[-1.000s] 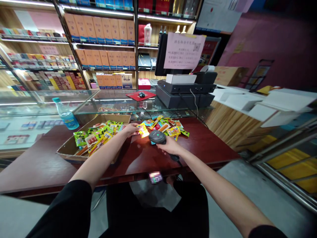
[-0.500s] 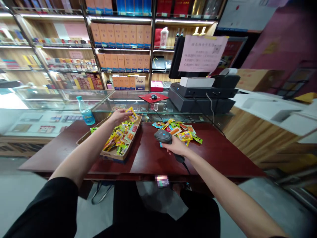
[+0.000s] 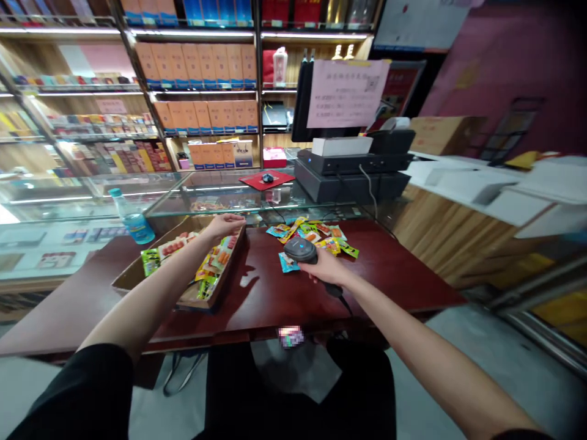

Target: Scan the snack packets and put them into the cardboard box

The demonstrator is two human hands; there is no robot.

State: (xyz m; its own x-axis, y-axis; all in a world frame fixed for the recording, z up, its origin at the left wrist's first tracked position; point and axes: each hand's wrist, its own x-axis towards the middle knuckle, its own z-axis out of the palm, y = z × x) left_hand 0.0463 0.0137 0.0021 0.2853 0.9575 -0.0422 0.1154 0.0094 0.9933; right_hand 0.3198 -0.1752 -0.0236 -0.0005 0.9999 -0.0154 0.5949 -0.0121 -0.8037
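Note:
My right hand [image 3: 323, 267] is wrapped round the handle of a dark barcode scanner [image 3: 300, 249], its head tilted over the front of a loose pile of snack packets [image 3: 316, 232]. A blue packet [image 3: 288, 263] lies partly under the scanner head. My left hand [image 3: 227, 226] hovers over the far right part of a shallow cardboard box [image 3: 131, 275], fingers stretched out, and I see no packet in it. Inside the box are yellow, green and red snack packets [image 3: 211, 263], partly covered by my left forearm.
A blue-tinted bottle [image 3: 135, 223] stands behind the box. At the back are a glass counter [image 3: 202, 198], a mouse [image 3: 267, 178] on a red mat, and a till [image 3: 353, 180] with a monitor and pink notice [image 3: 346, 95]. Shelves of boxed goods line the wall.
The yellow packet that my left hand held is no longer visible in it, and the fingers have straightened. My right hand still holds the scanner. The view has turned slightly right.

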